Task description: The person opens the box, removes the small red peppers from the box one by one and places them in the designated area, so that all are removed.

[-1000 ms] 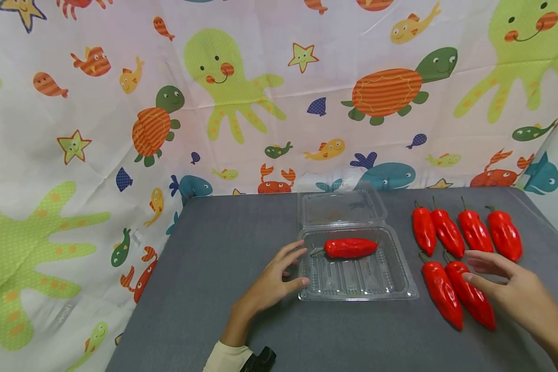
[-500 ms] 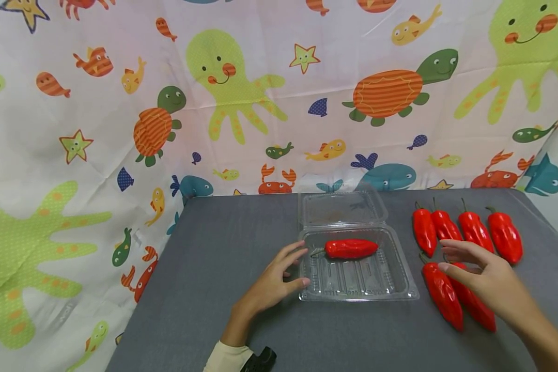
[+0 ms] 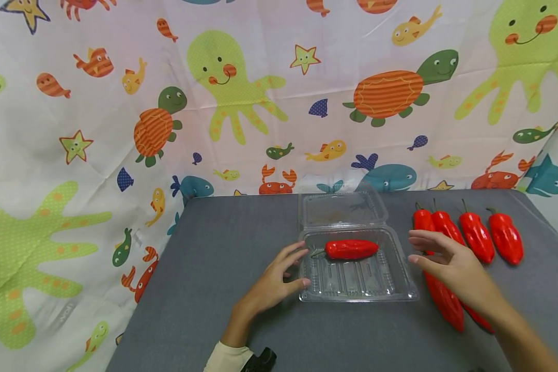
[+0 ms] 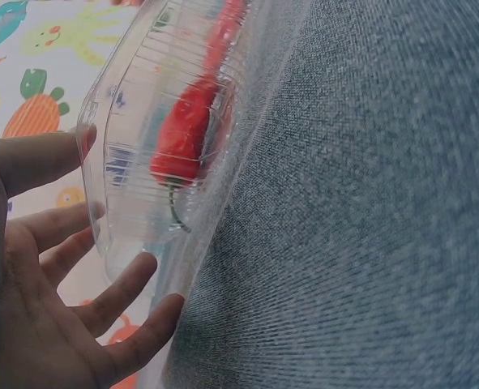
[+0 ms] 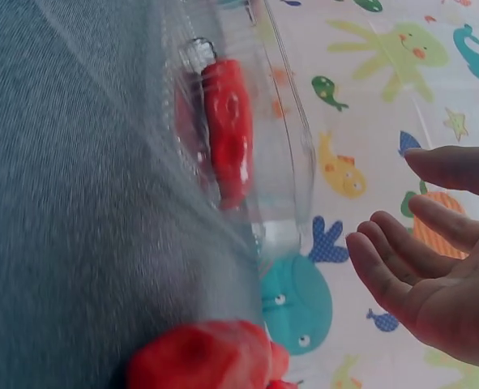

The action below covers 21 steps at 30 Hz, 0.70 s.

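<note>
A clear plastic clamshell container (image 3: 358, 298) stands with its lid (image 3: 344, 209) folded back. One red pepper (image 3: 352, 249) lies crosswise inside it, green stem to the left. My left hand (image 3: 272, 279) has its fingers spread along the container's left side, with thumb and fingertips at the rim. To the right of the container, my right hand (image 3: 455, 266) hovers with relaxed fingers and nothing in its grasp. In the right wrist view the palm of the right hand (image 5: 446, 284) shows bare. Below it, two front red peppers (image 3: 444, 302) are partly hidden.
Behind the right hand, several more red peppers (image 3: 476, 237) lie in a row on the grey cloth-covered table (image 3: 232, 232). A white curtain (image 3: 260, 67) printed with sea animals hangs along the back and left. A dark strap (image 3: 259, 360) is on the left wrist.
My right hand has moved left over the peppers, from the front right pepper toward the container's right edge. The left hand and the container have stayed in place.
</note>
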{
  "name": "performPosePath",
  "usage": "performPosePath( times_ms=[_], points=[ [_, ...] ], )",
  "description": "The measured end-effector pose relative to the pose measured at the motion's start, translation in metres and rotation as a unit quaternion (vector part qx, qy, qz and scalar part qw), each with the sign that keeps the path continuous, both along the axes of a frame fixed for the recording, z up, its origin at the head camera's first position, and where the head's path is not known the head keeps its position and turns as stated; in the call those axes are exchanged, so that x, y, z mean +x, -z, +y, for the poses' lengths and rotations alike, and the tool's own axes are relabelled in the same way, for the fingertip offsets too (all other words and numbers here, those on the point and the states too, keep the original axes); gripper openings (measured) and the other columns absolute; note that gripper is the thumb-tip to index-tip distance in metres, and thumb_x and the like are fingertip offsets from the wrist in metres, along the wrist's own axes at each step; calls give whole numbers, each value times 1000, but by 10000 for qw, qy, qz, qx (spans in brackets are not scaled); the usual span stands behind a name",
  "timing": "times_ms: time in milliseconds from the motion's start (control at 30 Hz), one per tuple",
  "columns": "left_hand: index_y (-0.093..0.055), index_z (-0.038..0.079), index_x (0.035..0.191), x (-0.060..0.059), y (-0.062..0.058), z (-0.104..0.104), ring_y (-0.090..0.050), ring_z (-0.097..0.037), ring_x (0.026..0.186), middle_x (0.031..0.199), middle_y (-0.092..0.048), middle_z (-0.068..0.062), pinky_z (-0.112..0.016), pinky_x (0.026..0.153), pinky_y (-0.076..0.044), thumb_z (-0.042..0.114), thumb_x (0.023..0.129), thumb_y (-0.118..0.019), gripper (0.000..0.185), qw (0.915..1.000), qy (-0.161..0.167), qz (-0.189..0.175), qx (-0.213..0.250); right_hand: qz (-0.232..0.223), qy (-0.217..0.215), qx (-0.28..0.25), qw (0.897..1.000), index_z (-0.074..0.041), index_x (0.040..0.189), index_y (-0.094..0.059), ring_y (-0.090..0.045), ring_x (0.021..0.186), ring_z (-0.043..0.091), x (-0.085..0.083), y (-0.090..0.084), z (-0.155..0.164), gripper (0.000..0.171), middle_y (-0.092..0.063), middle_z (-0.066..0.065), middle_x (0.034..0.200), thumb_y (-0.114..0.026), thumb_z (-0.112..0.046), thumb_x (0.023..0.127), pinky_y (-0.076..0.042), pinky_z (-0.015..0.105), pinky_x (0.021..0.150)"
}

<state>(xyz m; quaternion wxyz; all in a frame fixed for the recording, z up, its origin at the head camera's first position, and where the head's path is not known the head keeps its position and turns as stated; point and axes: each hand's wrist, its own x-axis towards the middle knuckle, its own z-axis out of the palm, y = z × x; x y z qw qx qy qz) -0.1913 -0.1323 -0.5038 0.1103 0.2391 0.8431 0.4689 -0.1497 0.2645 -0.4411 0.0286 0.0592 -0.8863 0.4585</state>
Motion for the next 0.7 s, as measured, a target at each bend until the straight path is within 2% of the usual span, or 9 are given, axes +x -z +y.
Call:
performPosePath(
  times_ms=[100, 233, 333, 400, 567, 700],
  points=[
    [-45, 18, 162, 0, 0, 0, -50, -23, 140, 172, -28, 10, -53, 111, -49, 36, 99, -73, 71, 10000, 0, -22, -6, -44, -158, -172, 9997, -14, 154, -52, -59, 117, -2, -4, 0, -8, 60, -62, 18, 144, -74, -30, 101, -53, 11, 84],
    [-46, 16, 162, 0, 0, 0, -51, -24, 139, 172, -29, 8, -53, 110, -50, 36, 99, -73, 71, 10000, 13, 15, 31, -92, -371, -391, 9985, -11, 156, -50, -65, 126, 23, -8, 2, -19, 62, -60, 20, 147, -74, -29, 102, -55, 14, 86],
    [-46, 16, 162, 0, 0, 1, -52, -25, 139, 172, -29, 7, -54, 109, -50, 36, 99, -73, 71, 10000, 23, 62, 53, -140, -493, -488, 9975, -10, 157, -48, -63, 129, 41, -11, 3, -25, 64, -59, 22, 149, -73, -28, 102, -59, 20, 87],
    [-46, 16, 162, 0, 0, 0, -51, -25, 139, 172, -29, 7, -53, 109, -50, 35, 99, -73, 71, 10000, 28, 72, 59, -152, -558, -535, 9969, -10, 158, -47, -62, 130, 48, -12, 3, -29, 64, -58, 24, 149, -73, -28, 102, -60, 23, 86],
    [-46, 16, 162, 0, 1, 0, -51, -24, 139, 172, -29, 8, -52, 109, -50, 35, 99, -73, 71, 9999, 27, 76, 72, -241, -768, -801, 9935, -10, 158, -47, -60, 131, 51, -17, 8, -38, 64, -56, 24, 152, -73, -27, 102, -61, 26, 89],
    [-46, 19, 162, 0, 1, 0, -51, -21, 139, 172, -28, 11, -51, 109, -50, 35, 98, -74, 71, 10000, -10, 30, 45, -287, -939, -838, 9916, -9, 158, -46, -59, 133, 51, -22, 13, -45, 65, -55, 23, 154, -73, -28, 101, -61, 36, 94]
  ],
)
